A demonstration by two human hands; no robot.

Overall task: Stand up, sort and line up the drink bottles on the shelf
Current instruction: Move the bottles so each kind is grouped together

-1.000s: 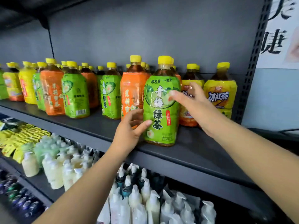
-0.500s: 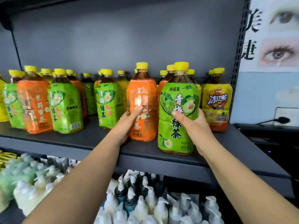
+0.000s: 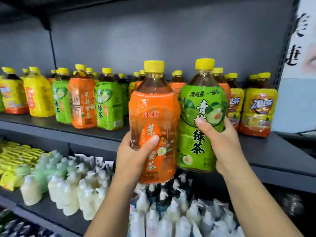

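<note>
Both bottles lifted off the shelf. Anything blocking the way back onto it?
Nothing visible. The shelf front behind the orange bottle and green bottle is bare; other bottles stand further back and to either side.

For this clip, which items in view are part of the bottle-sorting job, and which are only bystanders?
Part of the job:
- orange tea bottle, gripped by the left hand
- green tea bottle, gripped by the right hand
- mixed bottles standing on the shelf

Bystanders:
- white pump bottles on the lower shelf
- yellow packets
- wall poster
</note>
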